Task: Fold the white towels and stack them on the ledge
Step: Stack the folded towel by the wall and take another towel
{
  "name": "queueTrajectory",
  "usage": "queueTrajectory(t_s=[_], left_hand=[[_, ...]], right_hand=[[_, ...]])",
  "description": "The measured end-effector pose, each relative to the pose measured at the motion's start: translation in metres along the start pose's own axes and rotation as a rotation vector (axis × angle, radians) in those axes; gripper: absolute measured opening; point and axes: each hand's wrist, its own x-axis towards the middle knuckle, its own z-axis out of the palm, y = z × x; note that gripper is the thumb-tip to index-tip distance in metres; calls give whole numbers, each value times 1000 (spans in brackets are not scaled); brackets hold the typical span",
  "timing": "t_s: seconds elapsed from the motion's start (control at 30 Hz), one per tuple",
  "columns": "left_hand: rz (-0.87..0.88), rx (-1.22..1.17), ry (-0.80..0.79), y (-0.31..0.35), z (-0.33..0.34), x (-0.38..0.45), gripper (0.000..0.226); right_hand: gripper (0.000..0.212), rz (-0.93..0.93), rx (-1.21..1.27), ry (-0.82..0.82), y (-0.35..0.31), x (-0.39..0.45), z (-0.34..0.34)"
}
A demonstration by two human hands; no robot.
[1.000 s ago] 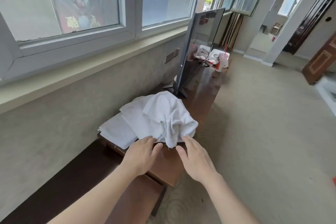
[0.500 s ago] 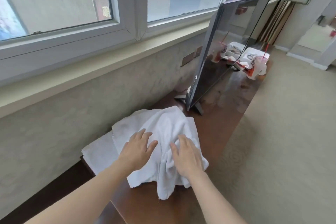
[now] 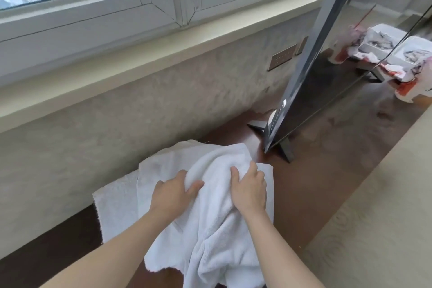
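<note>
Left hand (image 3: pixel 174 190) and right hand (image 3: pixel 249 188) both on the crumpled top towel (image 3: pixel 215 224), fingers curled into its bunched ridge, gripping cloth. Towel lies on the brown table (image 3: pixel 322 184), front edge hanging over the near side. Under it, flatter towels (image 3: pixel 117 203) against the wall. TV (image 3: pixel 327 72) stands just right of the pile.

towel (image 3: pixel 217 236) cut off below, television (image 3: pixel 327 72) cropped above
</note>
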Motion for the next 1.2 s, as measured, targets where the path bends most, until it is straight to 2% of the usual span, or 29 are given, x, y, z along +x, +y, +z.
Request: queueTrajectory(t_s=[0.1, 0.27, 0.43, 0.53, 0.63, 0.77, 0.93, 1.0, 1.1, 1.2], left_hand=[[-15, -125, 19, -13, -6, -2, 47], [-99, -229, 54, -52, -18, -26, 43], [-160, -312, 118, -90, -38, -59, 39], [-174, -334, 203, -112, -51, -82, 36], [-162, -404, 307, -140, -68, -115, 23], [-189, -469, 438, -193, -89, -170, 43], [-202, -528, 549, -281, -105, -261, 36], [-223, -539, 585, -319, -109, -300, 40], [-308, -526, 633, -378, -115, -357, 57], [-411, -458, 668, -432, -118, -409, 59]], right_hand=[[65, -35, 151, 73, -10, 3, 3], [37, -309, 205, 83, -51, -17, 12], [39, -627, 142, 80, -104, -56, 26], [38, -749, 133, 83, -127, -87, 30], [35, -826, 144, 86, -150, -125, 33], [36, -908, 181, 68, -178, -189, 45], [37, -992, 182, 79, -207, -291, 72], [38, -994, 200, 74, -217, -333, 86], [40, -977, 198, 37, -229, -389, 116], [41, -975, 127, -22, -234, -437, 152]])
